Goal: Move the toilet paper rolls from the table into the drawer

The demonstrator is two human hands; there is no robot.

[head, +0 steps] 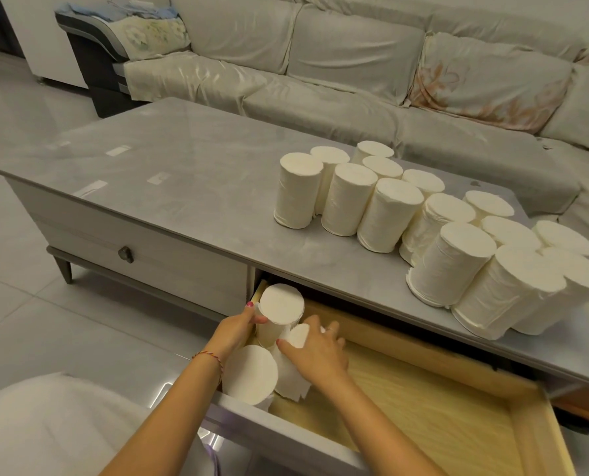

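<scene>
Several white toilet paper rolls (454, 231) stand upright in a cluster on the right half of the grey table (169, 173). The wooden drawer (423, 407) under the table is pulled out. Three rolls stand in its left end. My left hand (234, 329) grips the side of the far roll (281, 305). My right hand (317, 352) is wrapped over the middle roll (294, 336), hiding most of it. The near roll (250, 374) stands free at the drawer's front left corner.
A closed drawer with a dark knob (125, 254) is to the left of the open one. A covered grey sofa (354, 63) runs behind and to the right of the table. Pale tiled floor (46, 321) lies at the left.
</scene>
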